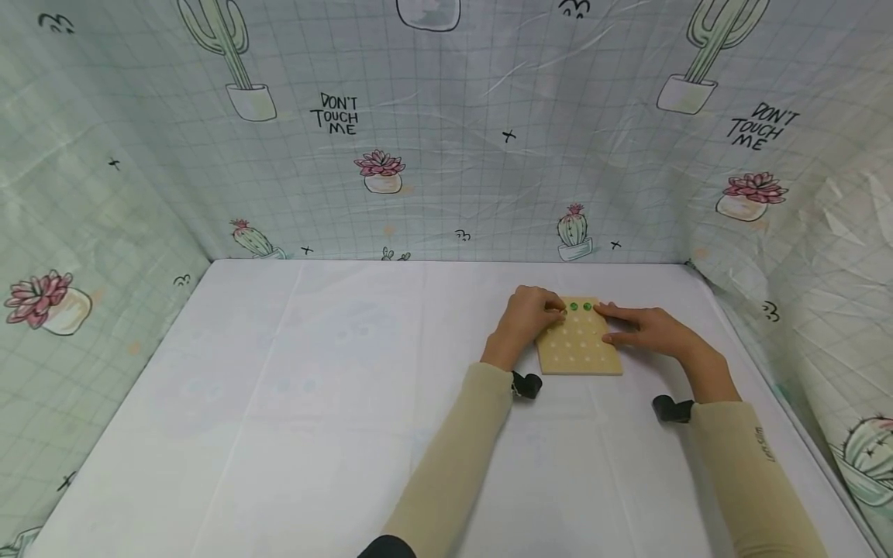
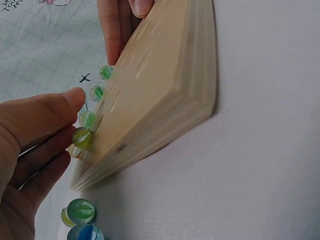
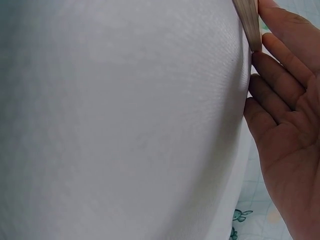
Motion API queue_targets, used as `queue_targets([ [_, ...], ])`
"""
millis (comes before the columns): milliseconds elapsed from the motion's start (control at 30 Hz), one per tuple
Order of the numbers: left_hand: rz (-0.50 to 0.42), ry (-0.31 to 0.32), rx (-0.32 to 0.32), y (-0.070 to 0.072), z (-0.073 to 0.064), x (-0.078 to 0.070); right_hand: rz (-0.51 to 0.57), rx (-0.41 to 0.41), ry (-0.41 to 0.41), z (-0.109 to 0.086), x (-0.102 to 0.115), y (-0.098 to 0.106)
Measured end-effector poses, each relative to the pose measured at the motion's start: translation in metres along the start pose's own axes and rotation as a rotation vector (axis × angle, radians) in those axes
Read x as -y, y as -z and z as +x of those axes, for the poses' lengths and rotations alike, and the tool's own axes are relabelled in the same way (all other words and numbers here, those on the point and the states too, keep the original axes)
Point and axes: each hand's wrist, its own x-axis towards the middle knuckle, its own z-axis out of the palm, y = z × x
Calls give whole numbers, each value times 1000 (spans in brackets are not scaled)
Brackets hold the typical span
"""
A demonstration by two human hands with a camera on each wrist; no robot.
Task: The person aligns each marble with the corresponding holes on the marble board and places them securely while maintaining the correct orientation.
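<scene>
A square wooden board (image 1: 577, 349) with rows of shallow hollows lies on the white table. Green glass marbles (image 1: 587, 306) sit in a row along its far edge. At that row's left end my left hand (image 1: 525, 316) has thumb and index finger around a marble; in the left wrist view a yellow-green marble (image 2: 82, 138) touches the fingertips. My right hand (image 1: 649, 329) rests against the board's right side with fairly straight fingers, index at the far corner. In the right wrist view the board's edge (image 3: 248, 22) meets the fingers.
More marbles, a green one (image 2: 81, 211) and a blue one (image 2: 86, 232), lie off the board near my left hand; the head view hides them. The white table (image 1: 293, 403) ends at a patterned cloth (image 1: 446, 155) behind and at both sides.
</scene>
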Motion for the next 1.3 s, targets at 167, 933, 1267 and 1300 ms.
queue_targets([
  [167,19,6,3,1,-1,-2,10,-1,-5,-1,0,0],
  [933,56,-22,33,19,1,-3,5,19,-28,2,-2,-1],
  [1267,42,-36,29,58,-8,21,15,16,-33,4,-3,-3],
  [1300,51,-35,32,62,-9,24,17,16,-31,4,-3,-3],
])
